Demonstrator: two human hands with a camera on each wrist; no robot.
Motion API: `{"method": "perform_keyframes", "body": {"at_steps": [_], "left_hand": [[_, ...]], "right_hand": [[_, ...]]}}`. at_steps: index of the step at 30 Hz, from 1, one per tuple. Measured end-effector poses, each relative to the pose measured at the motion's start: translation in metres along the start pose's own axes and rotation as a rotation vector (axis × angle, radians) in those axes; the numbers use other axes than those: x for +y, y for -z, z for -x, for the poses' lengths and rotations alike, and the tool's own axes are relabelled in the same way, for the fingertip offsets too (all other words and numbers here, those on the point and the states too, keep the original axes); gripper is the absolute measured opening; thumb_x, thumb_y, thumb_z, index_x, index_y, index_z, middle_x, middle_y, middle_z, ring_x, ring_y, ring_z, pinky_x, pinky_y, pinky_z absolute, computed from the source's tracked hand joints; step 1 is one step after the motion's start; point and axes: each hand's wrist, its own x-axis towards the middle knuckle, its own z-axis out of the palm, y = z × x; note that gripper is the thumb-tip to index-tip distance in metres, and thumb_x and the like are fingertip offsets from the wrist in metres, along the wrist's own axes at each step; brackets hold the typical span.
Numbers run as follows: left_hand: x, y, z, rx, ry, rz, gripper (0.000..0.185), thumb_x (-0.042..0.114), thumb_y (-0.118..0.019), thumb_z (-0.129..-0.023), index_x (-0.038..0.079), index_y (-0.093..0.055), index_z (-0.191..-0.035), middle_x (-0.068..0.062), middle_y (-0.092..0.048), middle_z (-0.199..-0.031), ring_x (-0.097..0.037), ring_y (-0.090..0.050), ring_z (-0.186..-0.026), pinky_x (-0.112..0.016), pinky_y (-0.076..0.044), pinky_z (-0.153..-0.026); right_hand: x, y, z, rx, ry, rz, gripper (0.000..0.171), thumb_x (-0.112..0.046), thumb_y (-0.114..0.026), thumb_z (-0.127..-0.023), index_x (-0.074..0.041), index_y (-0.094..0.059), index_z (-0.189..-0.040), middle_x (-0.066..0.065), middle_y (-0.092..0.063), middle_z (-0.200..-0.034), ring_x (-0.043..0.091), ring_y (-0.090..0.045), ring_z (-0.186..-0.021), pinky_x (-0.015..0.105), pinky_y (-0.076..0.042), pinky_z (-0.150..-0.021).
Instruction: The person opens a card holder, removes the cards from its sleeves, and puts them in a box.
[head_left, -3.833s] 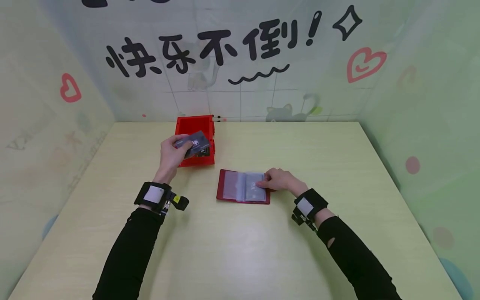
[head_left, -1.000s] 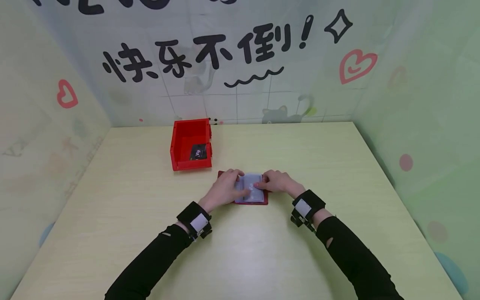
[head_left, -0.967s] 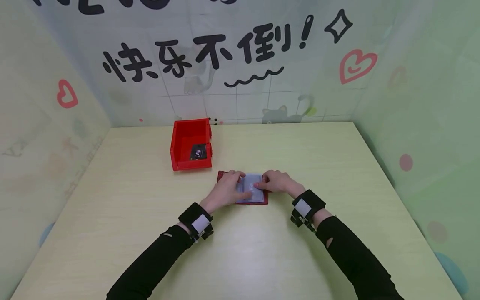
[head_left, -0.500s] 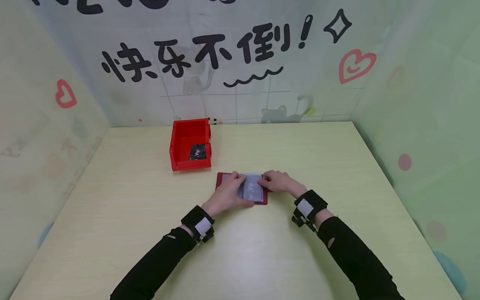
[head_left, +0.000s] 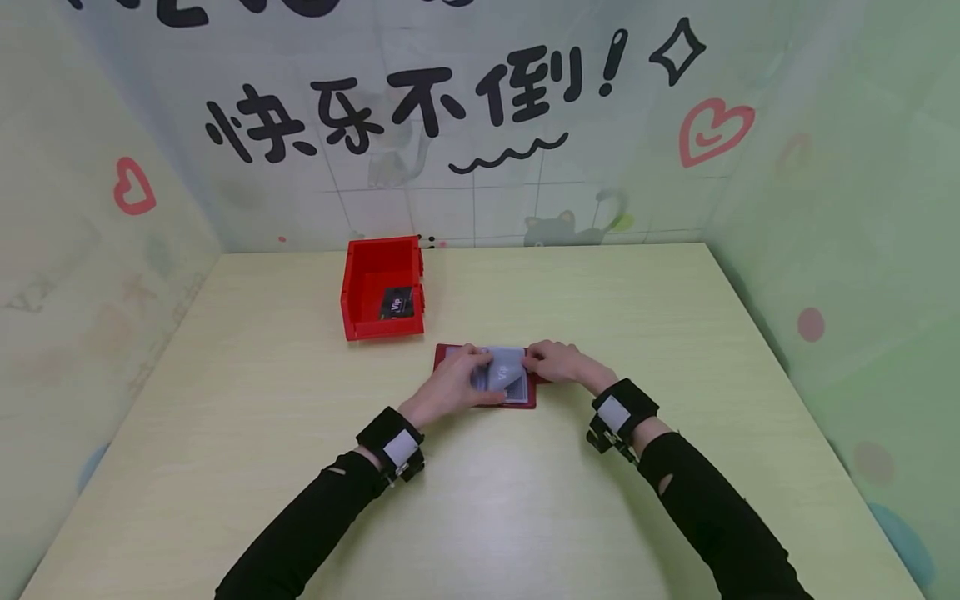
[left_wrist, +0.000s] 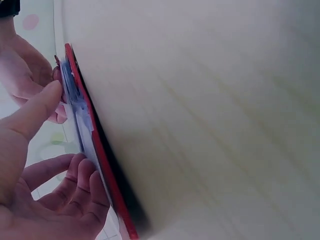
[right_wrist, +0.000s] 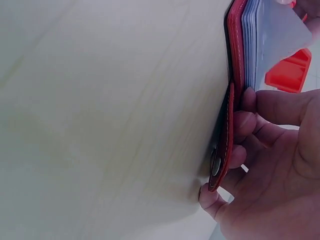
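Right of the red bin (head_left: pixel 386 332) and nearer the person, the card holder (head_left: pixel 532 393) lies open, right hand (head_left: pixel 561 362) pinching its edge; the left hand (head_left: pixel 450 382) grips a clear page (head_left: pixel 507 363), I'd guess slick, floppy, best edge-held.

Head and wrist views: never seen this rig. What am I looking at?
There's no machine: these are a person's bare hands. The head view is shot from the person's head, looking forward and down. The two wrist views are shot from each wrist, close to the work.

On the table lies an open red card holder. Farther back and to the left stands a red bin, with a dark card marked "Vip" inside.

The left hand grips a clear page lifted off the stack; the right hand pinches the holder's edge.
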Motion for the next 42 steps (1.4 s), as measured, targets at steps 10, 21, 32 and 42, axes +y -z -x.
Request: {"method": "perform_keyframes", "body": {"at_steps": [10,21,32,42], "left_hand": [[0.004,0.007,-0.002,0.04,0.047,0.058,0.055,0.015,-0.075,-0.088,-0.002,-0.057,-0.138,-0.014,-0.068,-0.114,-0.023,-0.061,-0.099,-0.035,-0.055,-0.087],[0.0,0.015,0.002,0.088,0.137,0.133,0.059,0.012,-0.067,-0.094,-0.004,-0.046,-0.146,-0.022,-0.059,-0.14,-0.032,-0.059,-0.117,-0.048,-0.051,-0.103],[-0.006,0.014,0.002,0.141,0.215,0.088,0.085,0.012,-0.072,-0.091,-0.005,-0.021,-0.156,-0.026,-0.044,-0.152,-0.038,-0.049,-0.131,-0.053,-0.04,-0.114],[-0.007,0.012,0.005,0.179,0.226,0.04,0.087,0.015,-0.077,-0.087,-0.004,-0.027,-0.156,-0.025,-0.036,-0.151,-0.038,-0.042,-0.131,-0.052,-0.04,-0.115]], "right_hand": [[0.0,0.001,0.002,-0.009,-0.026,-0.024,0.03,-0.032,-0.046,-0.104,-0.008,-0.064,-0.102,0.006,-0.062,-0.094,0.019,-0.055,-0.085,0.029,-0.036,-0.072],[-0.001,0.002,0.003,-0.006,-0.014,-0.007,0.032,-0.035,-0.05,-0.103,-0.008,-0.067,-0.105,0.005,-0.065,-0.095,0.018,-0.055,-0.083,0.029,-0.034,-0.072],[-0.002,0.002,0.002,-0.015,-0.023,-0.01,0.035,-0.035,-0.05,-0.103,-0.006,-0.067,-0.111,0.008,-0.067,-0.102,0.021,-0.057,-0.089,0.032,-0.035,-0.077],[-0.004,0.001,0.004,-0.026,-0.027,-0.045,0.033,-0.034,-0.05,-0.103,-0.006,-0.067,-0.108,0.007,-0.065,-0.099,0.019,-0.056,-0.088,0.029,-0.036,-0.073]]}}
